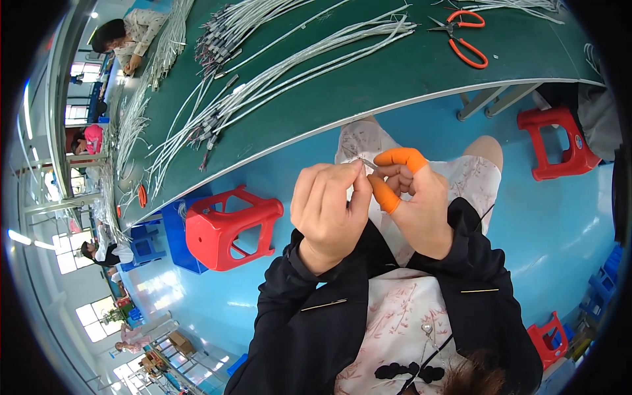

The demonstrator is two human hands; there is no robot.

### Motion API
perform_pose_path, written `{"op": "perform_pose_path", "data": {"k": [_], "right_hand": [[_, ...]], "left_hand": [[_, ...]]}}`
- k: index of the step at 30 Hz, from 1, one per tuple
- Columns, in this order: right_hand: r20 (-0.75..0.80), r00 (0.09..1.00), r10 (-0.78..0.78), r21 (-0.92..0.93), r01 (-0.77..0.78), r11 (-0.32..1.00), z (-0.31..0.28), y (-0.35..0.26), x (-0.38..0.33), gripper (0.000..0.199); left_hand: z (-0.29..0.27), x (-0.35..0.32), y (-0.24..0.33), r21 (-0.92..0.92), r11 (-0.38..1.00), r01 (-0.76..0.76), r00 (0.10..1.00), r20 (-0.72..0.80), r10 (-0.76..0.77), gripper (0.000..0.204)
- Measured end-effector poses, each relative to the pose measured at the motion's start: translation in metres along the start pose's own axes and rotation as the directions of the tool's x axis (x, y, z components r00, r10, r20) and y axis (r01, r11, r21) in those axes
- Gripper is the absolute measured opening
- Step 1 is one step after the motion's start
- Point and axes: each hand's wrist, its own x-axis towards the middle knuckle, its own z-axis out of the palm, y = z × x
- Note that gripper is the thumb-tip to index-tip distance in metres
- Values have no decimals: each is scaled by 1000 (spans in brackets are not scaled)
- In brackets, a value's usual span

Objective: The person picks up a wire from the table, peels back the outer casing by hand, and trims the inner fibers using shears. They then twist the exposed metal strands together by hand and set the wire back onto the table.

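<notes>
My left hand (329,210) is closed, its thumb and index finger pinched together in front of my lap. Facing it is my right hand (418,204), also closed, with orange finger covers on the thumb and index finger. Between the fingertips of both hands shows a thin grey piece (370,164), like a short bit of cable or its end; it is too small to name for certain. The hands almost touch there. Beyond them on the green table (316,92) lie bundles of white cables (289,66) with dark connector ends.
Orange-handled pliers (461,36) lie opened at the table's far right. Red stools stand to the left (230,227) and right (559,141), with a blue bin (181,230) behind the left one. Another person (131,39) works at the table's far left.
</notes>
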Motion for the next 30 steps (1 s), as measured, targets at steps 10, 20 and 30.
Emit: {"op": "perform_pose_path", "data": {"k": [10, 20, 30], "right_hand": [[43, 884, -466, -262, 460, 848, 10, -3, 20, 22], [326, 727, -604, -259, 683, 683, 38, -11, 38, 27], [317, 681, -660, -132, 721, 680, 40, 0, 31, 24]], "left_hand": [[-32, 33, -13, 409, 738, -536, 844, 288, 453, 13], [-74, 52, -5, 474, 512, -716, 631, 754, 185, 12], [-87, 44, 0, 382, 542, -749, 544, 821, 173, 10]]}}
